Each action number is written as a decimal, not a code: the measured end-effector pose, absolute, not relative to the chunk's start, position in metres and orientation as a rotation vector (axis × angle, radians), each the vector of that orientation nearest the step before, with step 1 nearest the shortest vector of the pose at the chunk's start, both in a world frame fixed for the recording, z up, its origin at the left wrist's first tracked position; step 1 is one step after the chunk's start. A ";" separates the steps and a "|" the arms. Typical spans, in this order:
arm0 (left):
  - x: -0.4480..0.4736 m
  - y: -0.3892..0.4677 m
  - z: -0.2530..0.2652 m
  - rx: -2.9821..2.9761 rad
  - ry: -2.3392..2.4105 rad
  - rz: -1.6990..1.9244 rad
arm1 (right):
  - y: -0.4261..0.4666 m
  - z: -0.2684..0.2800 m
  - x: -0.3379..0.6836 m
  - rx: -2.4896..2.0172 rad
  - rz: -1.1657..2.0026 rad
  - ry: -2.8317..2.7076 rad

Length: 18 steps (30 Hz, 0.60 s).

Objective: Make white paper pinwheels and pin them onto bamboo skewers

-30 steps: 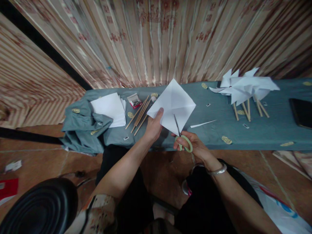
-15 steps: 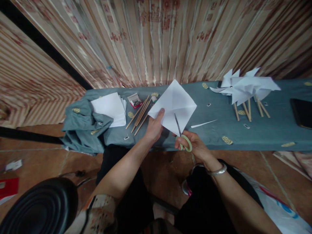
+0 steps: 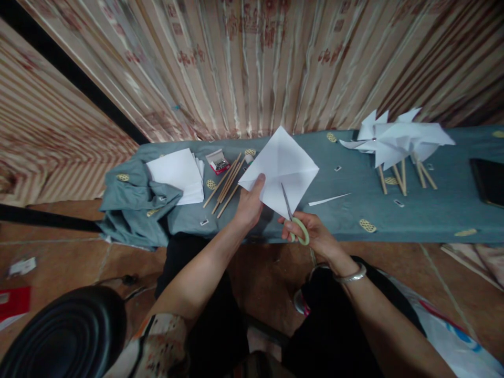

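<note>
Hands apart, the left hand (image 3: 250,206) pinches the white paper (image 3: 285,155) by its left corner above the cloth (image 3: 433,220), thumb on top, while the right hand (image 3: 313,230) grips the green-handled scissors (image 3: 289,210) at the paper's near corner. Probably light, limp and easily torn, it should handle best by an edge, clear of the cut

Curtain (image 3: 252,68), pleated, beige with reddish print, behind the far edge of the surface (image 3: 338,223). Cloth (image 3: 132,199), grey-green, yellow motifs, covering the surface and bunched at its left end. Flat dark object (image 3: 490,181), at the surface's right end. Black bar (image 3: 74,73), slanting before the curtain. Round black ridged item (image 3: 65,336); red item (image 3: 16,302) and white scrap (image 3: 22,266), on the brown floor (image 3: 59,226). Plastic bag (image 3: 452,336), white, red-and-blue print.
</note>
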<state>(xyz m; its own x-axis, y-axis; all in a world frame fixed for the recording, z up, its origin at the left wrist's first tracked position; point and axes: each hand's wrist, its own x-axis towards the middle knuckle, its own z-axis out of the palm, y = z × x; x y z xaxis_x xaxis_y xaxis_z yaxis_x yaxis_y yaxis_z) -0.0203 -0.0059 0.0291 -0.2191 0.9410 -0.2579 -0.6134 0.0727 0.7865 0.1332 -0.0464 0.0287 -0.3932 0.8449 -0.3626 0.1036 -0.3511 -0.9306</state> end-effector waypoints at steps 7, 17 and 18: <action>-0.020 -0.005 0.028 0.472 0.954 1.528 | -0.046 0.027 0.133 -1.293 1.776 -1.338; -0.021 -0.005 0.029 0.470 0.954 1.516 | -0.046 0.026 0.133 -1.281 1.765 -1.347; -0.021 -0.005 0.028 0.473 0.957 1.517 | -0.046 0.027 0.133 -1.285 1.762 -1.347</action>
